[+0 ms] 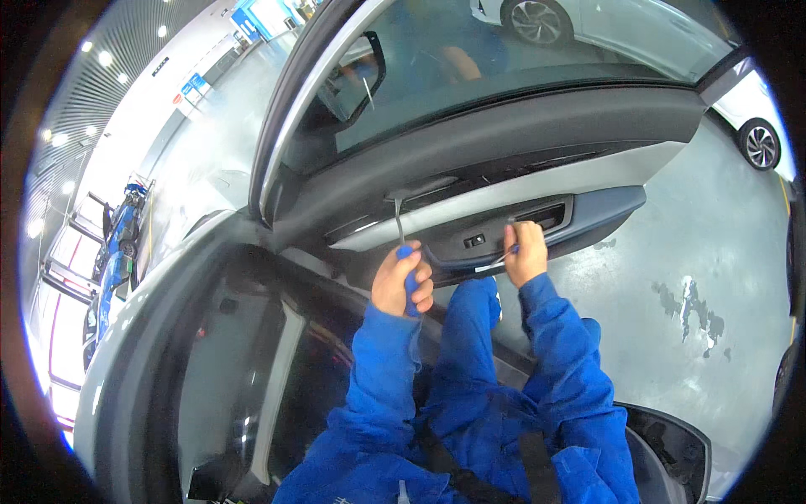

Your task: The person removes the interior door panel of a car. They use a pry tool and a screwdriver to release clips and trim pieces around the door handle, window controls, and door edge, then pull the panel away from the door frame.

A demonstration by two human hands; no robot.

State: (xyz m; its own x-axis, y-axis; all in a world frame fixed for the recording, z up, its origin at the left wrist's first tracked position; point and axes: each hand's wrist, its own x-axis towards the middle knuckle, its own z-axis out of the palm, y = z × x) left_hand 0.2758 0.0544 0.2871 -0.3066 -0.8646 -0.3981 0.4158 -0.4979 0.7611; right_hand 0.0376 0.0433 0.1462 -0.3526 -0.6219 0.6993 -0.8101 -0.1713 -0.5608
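Note:
My left hand (pixel 401 281) is wrapped round the blue handle of a trim pry tool (pixel 400 223). Its metal shaft reaches up, and the hooked tip meets the car door's inner panel (pixel 504 189) at the inside door handle (pixel 437 186). Just to the right, my right hand (pixel 527 252) is closed on a slim tool (pixel 491 267) with a pale shaft and a bit of blue; its exact kind is unclear. That hand is over the door's armrest, between the window switch (pixel 475 240) and the recessed pull pocket (pixel 552 217).
The open door carries a window (pixel 520 59) and a side mirror (pixel 351 76) beyond it. A car seat (pixel 231 361) lies to the left. White cars (pixel 621 34) stand past the door. The grey floor (pixel 655 260) has worn patches at right.

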